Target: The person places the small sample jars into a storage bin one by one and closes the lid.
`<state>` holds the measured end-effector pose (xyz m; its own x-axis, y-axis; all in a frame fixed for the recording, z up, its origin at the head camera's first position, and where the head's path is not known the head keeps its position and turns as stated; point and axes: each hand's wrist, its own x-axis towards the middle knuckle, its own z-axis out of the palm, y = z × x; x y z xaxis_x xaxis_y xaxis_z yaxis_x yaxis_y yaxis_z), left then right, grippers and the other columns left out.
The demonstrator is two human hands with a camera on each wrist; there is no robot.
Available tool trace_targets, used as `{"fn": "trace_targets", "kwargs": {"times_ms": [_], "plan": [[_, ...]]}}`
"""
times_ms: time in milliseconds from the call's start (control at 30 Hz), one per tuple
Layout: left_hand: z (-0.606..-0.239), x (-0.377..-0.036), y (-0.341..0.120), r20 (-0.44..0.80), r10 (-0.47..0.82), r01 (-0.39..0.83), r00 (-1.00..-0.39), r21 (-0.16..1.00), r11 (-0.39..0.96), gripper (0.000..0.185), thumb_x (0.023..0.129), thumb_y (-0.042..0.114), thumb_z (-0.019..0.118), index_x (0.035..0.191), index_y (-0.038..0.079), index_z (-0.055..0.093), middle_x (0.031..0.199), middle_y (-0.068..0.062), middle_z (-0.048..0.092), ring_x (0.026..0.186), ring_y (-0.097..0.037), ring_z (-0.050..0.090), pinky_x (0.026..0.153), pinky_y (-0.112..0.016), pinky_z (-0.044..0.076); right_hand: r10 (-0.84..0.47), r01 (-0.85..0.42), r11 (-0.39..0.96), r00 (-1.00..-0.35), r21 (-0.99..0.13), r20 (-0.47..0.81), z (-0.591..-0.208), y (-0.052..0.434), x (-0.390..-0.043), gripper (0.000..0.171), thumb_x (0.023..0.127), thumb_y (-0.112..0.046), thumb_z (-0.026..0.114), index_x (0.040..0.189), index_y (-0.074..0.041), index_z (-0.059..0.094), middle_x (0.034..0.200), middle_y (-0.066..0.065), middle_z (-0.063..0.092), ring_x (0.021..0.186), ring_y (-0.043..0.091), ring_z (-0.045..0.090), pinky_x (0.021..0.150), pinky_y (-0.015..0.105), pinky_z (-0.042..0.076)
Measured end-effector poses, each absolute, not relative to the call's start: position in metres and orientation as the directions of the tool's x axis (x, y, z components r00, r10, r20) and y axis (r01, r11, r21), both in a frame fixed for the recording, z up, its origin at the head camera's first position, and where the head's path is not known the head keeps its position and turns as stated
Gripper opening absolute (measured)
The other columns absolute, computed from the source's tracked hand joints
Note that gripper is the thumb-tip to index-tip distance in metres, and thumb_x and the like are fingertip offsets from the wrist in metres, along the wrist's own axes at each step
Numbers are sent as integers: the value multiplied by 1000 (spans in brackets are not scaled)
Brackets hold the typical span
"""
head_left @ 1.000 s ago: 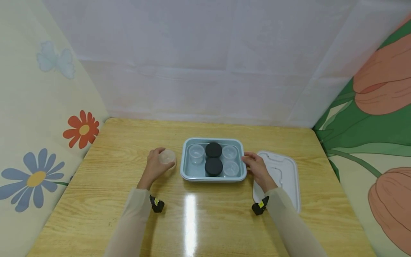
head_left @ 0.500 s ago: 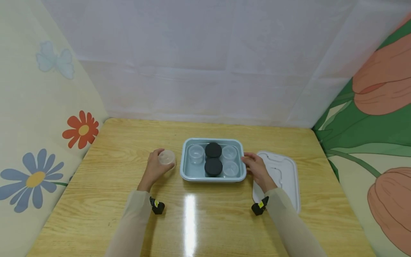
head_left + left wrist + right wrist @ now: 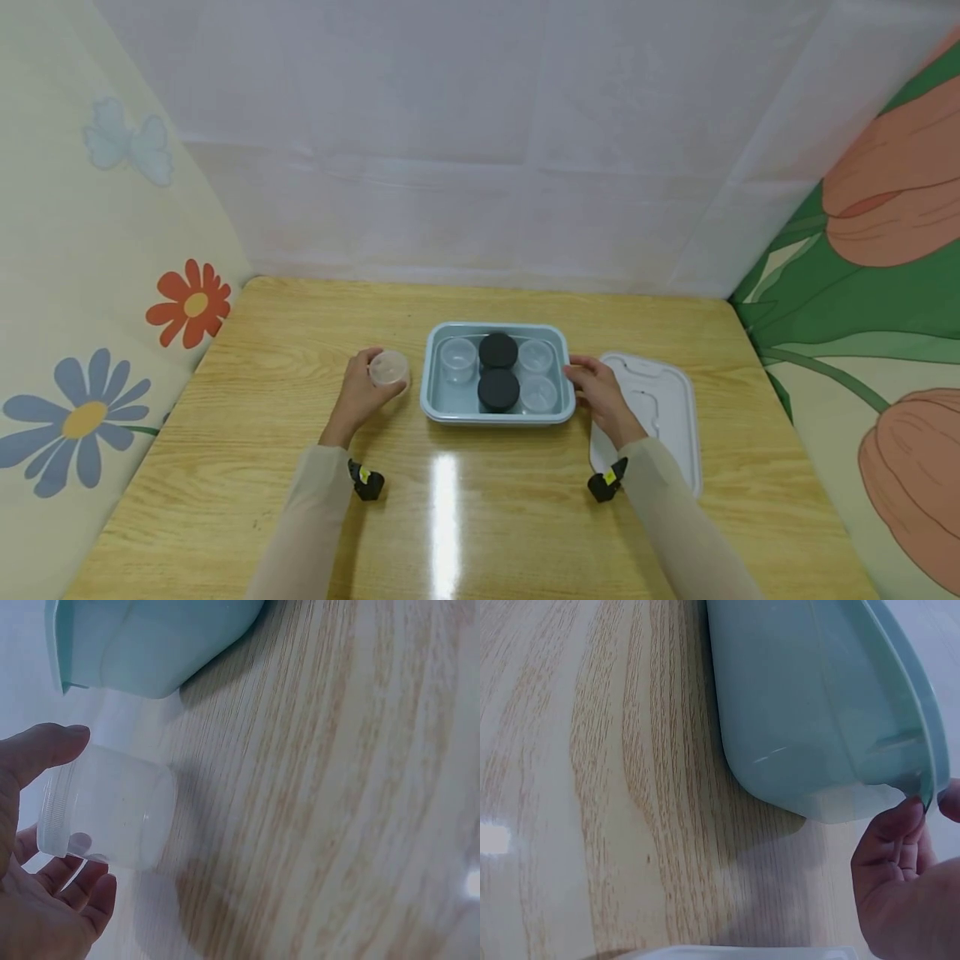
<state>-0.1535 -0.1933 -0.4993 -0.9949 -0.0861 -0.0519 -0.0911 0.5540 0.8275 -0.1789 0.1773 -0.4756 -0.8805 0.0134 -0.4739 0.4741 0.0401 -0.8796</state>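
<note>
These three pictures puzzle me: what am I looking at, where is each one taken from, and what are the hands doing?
No machine here: a person works with bare hands and wears three cameras. The wide picture comes from the head; the two close ones come from the wrists. On the wooden table stands a pale blue tray holding clear jars and two black-lidded ones; a white lid lies beside it. The left hand has a grip on a clear jar beside the tray. The right hand holds the tray's rim.
</note>
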Motion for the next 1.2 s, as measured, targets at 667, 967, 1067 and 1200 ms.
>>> {"fn": "trace_targets", "kwargs": {"times_ms": [667,967,1067,1200], "plan": [[-474,-151,-192,-62,-76,-94,-995,827,555,74,80,17,73,140,-2,33,131,-27,40,118,-39,42,99,-56,38,-5,466,17,-885,-885,-466,-476,178,-178,43,93,-15,58,133,-3,46,83,-11,62,71,6,55,60,21,47],[-461,-149,-189,-26,-58,-54,-998,833,550,73,81,18,73,140,0,33,129,-25,41,114,-37,44,95,-55,41,-1,467,25,-884,-884,-467,-475,178,-178,43,94,-16,58,133,-3,47,84,-11,62,73,6,55,61,21,47],[-457,-149,-188,-10,-52,-37,-999,833,553,74,82,20,73,141,1,34,130,-25,41,113,-37,44,94,-54,41,6,471,23,-882,-882,-471,-475,178,-178,42,93,-15,58,132,-3,47,82,-12,62,72,6,55,60,21,47],[-450,-150,-185,6,-48,-22,-999,831,555,74,82,21,73,141,1,34,132,-24,40,115,-37,44,95,-54,41,15,476,26,-880,-879,-475,-476,177,-179,42,93,-15,58,132,-3,48,82,-12,61,73,6,56,60,20,47]]}}
